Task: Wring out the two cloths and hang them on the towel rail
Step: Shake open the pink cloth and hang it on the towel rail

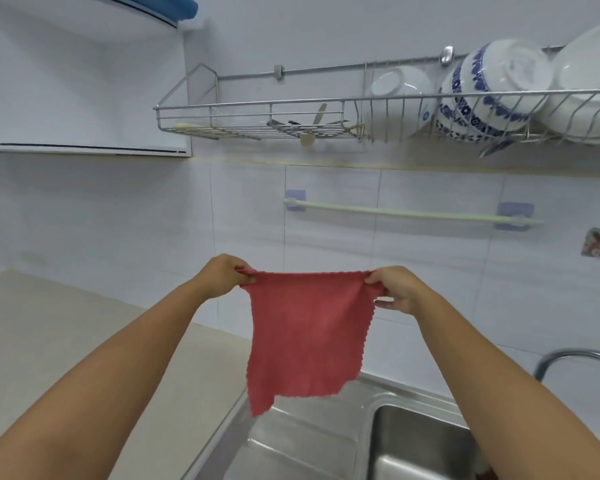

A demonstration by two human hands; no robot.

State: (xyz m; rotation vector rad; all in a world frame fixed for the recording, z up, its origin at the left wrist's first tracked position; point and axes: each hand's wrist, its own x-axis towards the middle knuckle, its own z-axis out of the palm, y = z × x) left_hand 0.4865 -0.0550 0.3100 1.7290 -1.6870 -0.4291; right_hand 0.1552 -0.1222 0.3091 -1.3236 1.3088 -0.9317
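Note:
A red cloth [309,337] hangs spread out flat in front of me, above the sink's draining board. My left hand [222,273] pinches its top left corner and my right hand [395,289] pinches its top right corner, so the top edge is stretched level between them. The pale towel rail [413,213] is fixed to the tiled wall above and behind the cloth, bare, with a blue mount at each end. A second cloth is not clearly visible; only a small red patch shows at the bottom edge of the sink bowl.
A steel sink [416,441] and draining board lie below, with a curved tap [575,358] at right. A wire dish rack [257,123] with bowls [489,95] and utensils hangs above the rail. A beige counter [66,341] lies left, under a white cabinet [84,81].

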